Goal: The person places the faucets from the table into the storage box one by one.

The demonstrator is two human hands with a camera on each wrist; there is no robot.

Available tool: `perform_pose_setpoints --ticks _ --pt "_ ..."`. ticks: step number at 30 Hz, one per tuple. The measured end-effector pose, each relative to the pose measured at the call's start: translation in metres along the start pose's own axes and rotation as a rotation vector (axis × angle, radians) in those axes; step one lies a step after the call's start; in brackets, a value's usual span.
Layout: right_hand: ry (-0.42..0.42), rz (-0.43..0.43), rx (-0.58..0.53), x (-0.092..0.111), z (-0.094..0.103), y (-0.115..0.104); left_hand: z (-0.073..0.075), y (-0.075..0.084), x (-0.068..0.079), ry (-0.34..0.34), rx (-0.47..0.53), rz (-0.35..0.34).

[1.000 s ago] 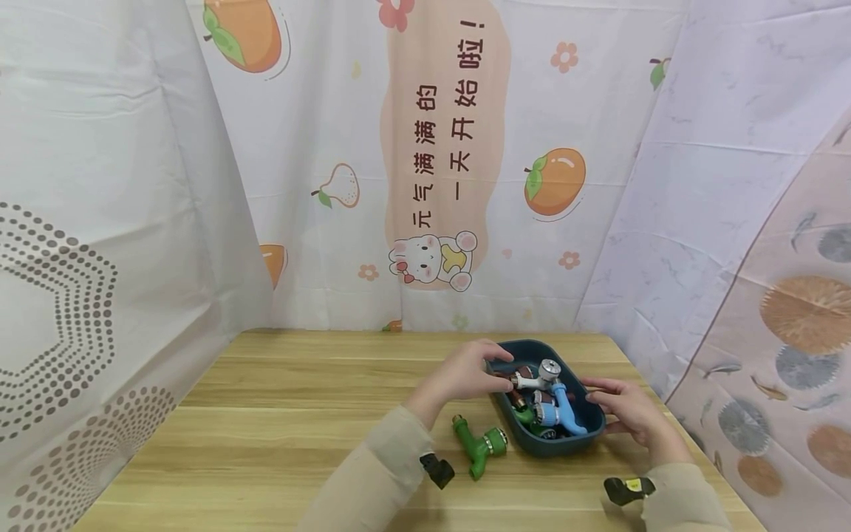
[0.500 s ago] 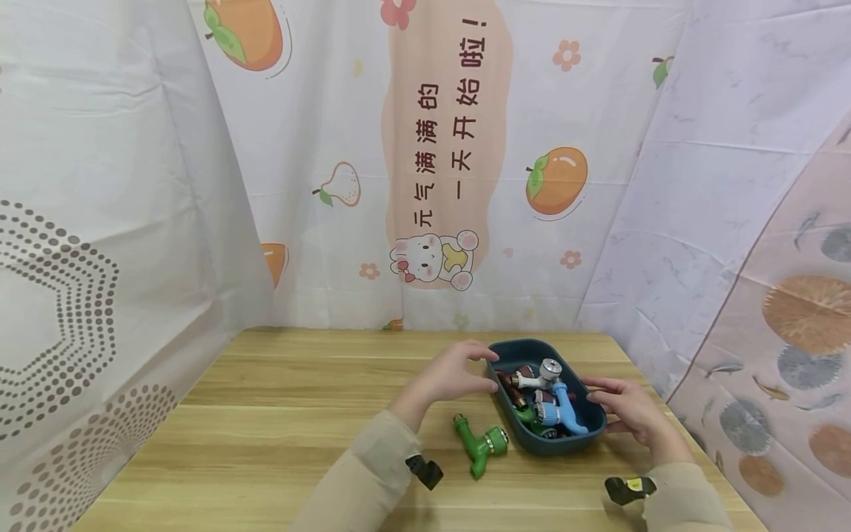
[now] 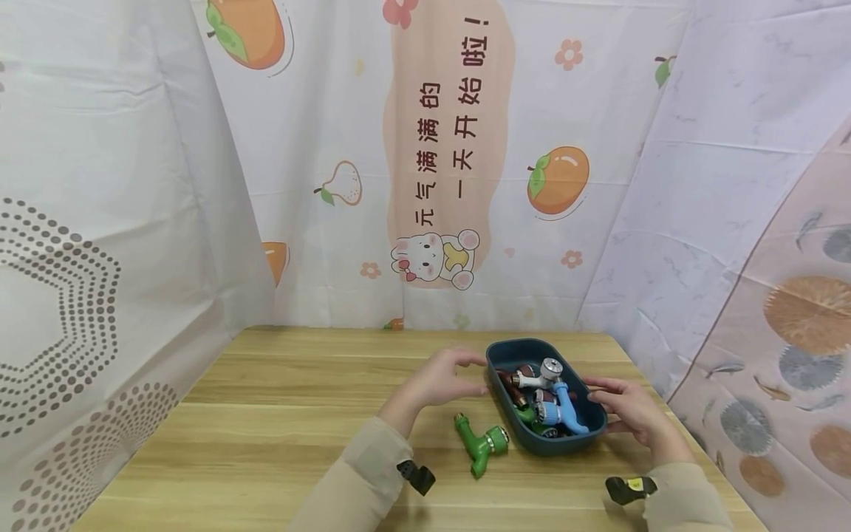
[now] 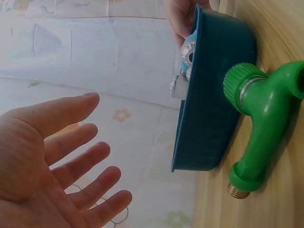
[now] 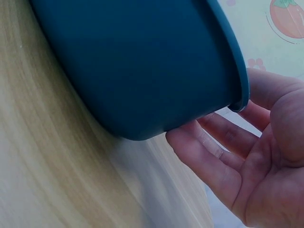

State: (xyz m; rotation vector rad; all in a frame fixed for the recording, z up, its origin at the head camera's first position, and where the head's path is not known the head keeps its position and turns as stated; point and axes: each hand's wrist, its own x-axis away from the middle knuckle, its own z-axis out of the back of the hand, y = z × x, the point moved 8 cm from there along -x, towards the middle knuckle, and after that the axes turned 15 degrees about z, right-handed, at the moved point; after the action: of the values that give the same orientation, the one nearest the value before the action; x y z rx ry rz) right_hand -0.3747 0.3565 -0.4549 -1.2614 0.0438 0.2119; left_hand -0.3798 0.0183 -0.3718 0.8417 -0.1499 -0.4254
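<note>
A dark teal plastic basin point(image 3: 561, 446) on the table holds several water taps. A white tap point(image 3: 530, 381) and a light blue tap point(image 3: 566, 411) lie uppermost, over dark red and green ones partly hidden. Left of the basin my left hand point(image 3: 444, 380) hovers with nothing in it; in the left wrist view its fingers point(image 4: 95, 155) are spread and relaxed. My right hand point(image 3: 630, 408) rests against the basin's right side, relaxed fingers touching the outer wall and rim point(image 5: 243, 85). A green tap point(image 3: 479, 446) lies on the table before the basin, below my left hand.
The wooden table point(image 3: 266, 428) stretches away to the left of the basin. Printed cloth curtains point(image 3: 332, 258) enclose its back and both sides. Black wrist cameras point(image 3: 416, 476) sit on both sleeves.
My left hand has drawn back leftward, from the basin's left rim to a spot apart from it. The right hand, the basin and the green tap have stayed in place.
</note>
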Motion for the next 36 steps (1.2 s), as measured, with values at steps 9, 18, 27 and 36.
perform_pose_setpoints --ticks 9,18,27,36 --pt "-0.001 0.003 -0.013 -0.001 -0.001 0.001 -0.003 -0.011 0.005 -0.004 0.036 0.006" --pt "-0.003 0.005 -0.004 0.000 -0.001 -0.001 -0.012 -0.019 0.005 0.001 0.000 0.013" --pt "-0.007 0.003 0.005 0.001 -0.002 -0.002 -0.022 -0.032 0.003 -0.026 -0.018 0.063" --pt "-0.010 0.005 -0.006 0.000 -0.002 -0.002 -0.033 -0.046 0.002 -0.085 -0.050 0.111"
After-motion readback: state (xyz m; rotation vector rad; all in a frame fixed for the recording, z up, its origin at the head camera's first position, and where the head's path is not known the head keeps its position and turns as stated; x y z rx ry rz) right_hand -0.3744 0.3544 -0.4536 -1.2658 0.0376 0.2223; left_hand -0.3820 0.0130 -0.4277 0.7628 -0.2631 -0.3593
